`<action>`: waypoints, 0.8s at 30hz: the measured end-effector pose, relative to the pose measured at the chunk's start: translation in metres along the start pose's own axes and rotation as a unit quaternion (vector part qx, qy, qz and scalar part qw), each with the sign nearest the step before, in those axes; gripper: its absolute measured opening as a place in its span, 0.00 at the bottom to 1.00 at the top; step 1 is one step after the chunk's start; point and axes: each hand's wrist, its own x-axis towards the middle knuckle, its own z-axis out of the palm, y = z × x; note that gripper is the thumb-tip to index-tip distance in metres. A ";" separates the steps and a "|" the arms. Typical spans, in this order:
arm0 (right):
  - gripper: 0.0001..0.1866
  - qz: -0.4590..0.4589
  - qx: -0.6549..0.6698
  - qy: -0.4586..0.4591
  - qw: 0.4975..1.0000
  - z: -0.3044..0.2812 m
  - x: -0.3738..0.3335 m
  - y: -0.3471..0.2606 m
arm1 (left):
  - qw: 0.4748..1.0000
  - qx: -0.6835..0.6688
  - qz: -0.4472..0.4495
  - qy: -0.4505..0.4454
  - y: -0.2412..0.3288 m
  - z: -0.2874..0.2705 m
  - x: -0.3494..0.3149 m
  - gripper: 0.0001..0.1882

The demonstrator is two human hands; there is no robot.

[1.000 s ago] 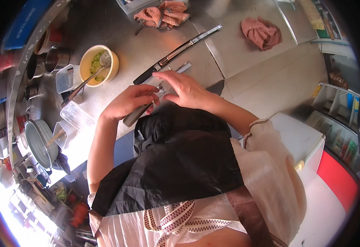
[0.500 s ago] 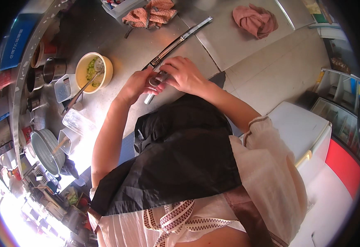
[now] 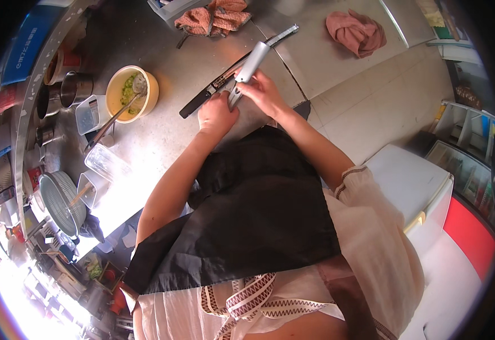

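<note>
Both hands are together over the metal counter (image 3: 162, 122). They hold a silver-grey tool with a long rounded handle-like body (image 3: 252, 63), tilted up and to the right; its exact kind does not show. My right hand (image 3: 265, 95) is closed round the middle of it. Its lower, narrower end is in the closed fingers of my left hand (image 3: 217, 115). Just beyond the hands lies a long, thin black bar (image 3: 195, 103) with a silver far end, set diagonally on the counter and partly hidden by the tool and fingers.
Left of my hands stands a yellow bowl (image 3: 154, 93) with chopped greens and a long-handled ladle (image 3: 111, 123). Clear plastic containers (image 3: 91, 115) are beside it. An orange cloth (image 3: 216, 21) and a pink cloth (image 3: 355, 33) lie farther back. A white cabinet (image 3: 409, 175) stands at right.
The silver tool has been turned and raised, so its long body now points up and right. My left hand has moved down and right, and more of the black bar's near end shows.
</note>
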 end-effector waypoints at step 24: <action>0.10 0.156 0.102 -0.107 0.977 -0.036 -0.003 -0.049 | 0.850 -0.457 0.016 -0.261 -0.001 -0.071 -0.035 0.19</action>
